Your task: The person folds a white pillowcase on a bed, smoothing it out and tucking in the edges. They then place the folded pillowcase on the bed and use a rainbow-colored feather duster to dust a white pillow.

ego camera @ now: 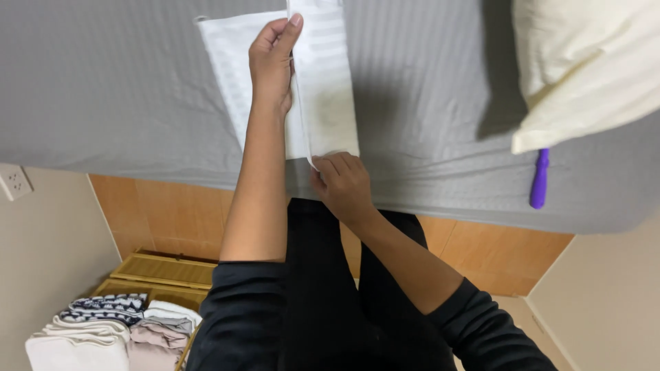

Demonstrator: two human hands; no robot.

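Note:
A white striped cloth [330, 89] lies on the grey bedsheet [103, 89], partly folded lengthwise. My left hand [273, 62] reaches far over it, fingers pinching the folded edge near the cloth's far end. Closer to me, my right hand [344, 182] pinches the cloth's near corner at the bed's edge. The folded flap stands slightly raised between the two hands. Both arms wear dark sleeves pushed up to the elbows.
A cream pillow [584, 62] rests at the right on the bed, with a purple handle [540, 178] sticking out below it. Folded clothes [110, 330] sit stacked at lower left beside a slatted wooden rack [165, 271]. A wall socket [15, 182] is at the left.

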